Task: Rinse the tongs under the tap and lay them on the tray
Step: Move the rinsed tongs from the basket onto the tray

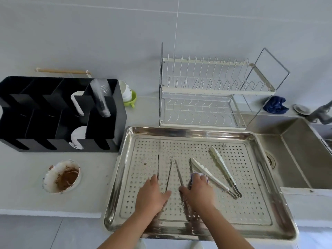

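Note:
A perforated steel tray (203,133) lies on the counter in front of me. Three pairs of tongs lie on it. My left hand (152,193) grips the joined end of thin metal tongs (168,175) whose arms point away from me. My right hand (198,191) grips a second thin metal pair (178,173) beside them, with a small purple-striped thing (198,175) under its fingers. White-tipped tongs (222,169) lie free to the right of my right hand. The tap (321,112) is at the far right edge above the sink (296,159).
A wire dish rack (206,94) stands behind the tray. A black compartment organizer (59,114) with cups sits at the left, and a dirty bowl (62,177) in front of it. A blue cloth (274,105) lies by the tap. Stacked bowls (128,94) stand behind the organizer.

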